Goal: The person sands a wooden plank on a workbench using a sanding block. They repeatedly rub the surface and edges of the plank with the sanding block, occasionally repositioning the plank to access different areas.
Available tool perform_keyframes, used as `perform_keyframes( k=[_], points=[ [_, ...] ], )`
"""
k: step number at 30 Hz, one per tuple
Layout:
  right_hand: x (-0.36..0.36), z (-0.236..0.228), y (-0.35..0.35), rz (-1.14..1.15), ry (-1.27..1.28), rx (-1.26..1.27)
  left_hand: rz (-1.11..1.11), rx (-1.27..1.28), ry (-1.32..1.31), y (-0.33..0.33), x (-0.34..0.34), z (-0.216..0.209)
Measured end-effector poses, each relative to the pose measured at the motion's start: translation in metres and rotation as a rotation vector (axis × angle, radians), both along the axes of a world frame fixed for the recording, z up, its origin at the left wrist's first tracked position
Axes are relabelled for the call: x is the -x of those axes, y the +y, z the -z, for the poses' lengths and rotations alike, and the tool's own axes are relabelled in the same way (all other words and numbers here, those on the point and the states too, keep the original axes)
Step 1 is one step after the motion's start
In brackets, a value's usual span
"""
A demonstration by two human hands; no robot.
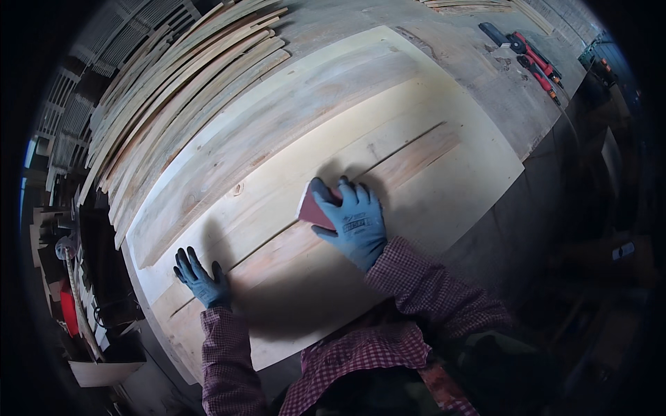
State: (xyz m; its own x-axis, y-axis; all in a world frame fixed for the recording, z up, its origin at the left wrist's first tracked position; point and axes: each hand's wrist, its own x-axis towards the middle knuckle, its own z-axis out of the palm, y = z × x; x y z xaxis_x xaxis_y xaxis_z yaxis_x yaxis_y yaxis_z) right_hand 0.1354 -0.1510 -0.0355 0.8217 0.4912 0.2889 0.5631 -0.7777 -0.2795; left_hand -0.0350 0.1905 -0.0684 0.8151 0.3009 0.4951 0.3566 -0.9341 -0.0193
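Observation:
A wide pale wooden panel [416,111], streaked with grain and split by a dark lengthwise gap, lies across the worktable. My right hand [357,225], in a blue-grey glove with dark fingertips, presses a sheet of reddish-brown sandpaper [317,209] onto the panel beside that gap. The fingers cover part of the sheet, whose pale edge shows at the left. Lower left, my left hand [201,279], gloved alike, rests on the panel with its fingers spread and nothing in it.
Long thin wood strips [187,90] are piled along the table's far left. Red-and-black power tools [534,59] lie at the far right, near the table edge. More strips [479,5] sit at the back. A red object [69,308] stands among clutter left of the table.

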Motion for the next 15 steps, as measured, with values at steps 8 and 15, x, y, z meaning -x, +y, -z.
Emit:
perform_keyframes(
  k=[8,15],
  points=[
    [-0.056,0.000,-0.046,0.032,-0.080,-0.004,0.076,-0.035,-0.015,0.019,0.016,0.014],
    [-0.199,0.004,-0.200,0.809,0.240,0.308,0.106,0.127,-0.028,0.013,0.012,0.018]
  ],
)
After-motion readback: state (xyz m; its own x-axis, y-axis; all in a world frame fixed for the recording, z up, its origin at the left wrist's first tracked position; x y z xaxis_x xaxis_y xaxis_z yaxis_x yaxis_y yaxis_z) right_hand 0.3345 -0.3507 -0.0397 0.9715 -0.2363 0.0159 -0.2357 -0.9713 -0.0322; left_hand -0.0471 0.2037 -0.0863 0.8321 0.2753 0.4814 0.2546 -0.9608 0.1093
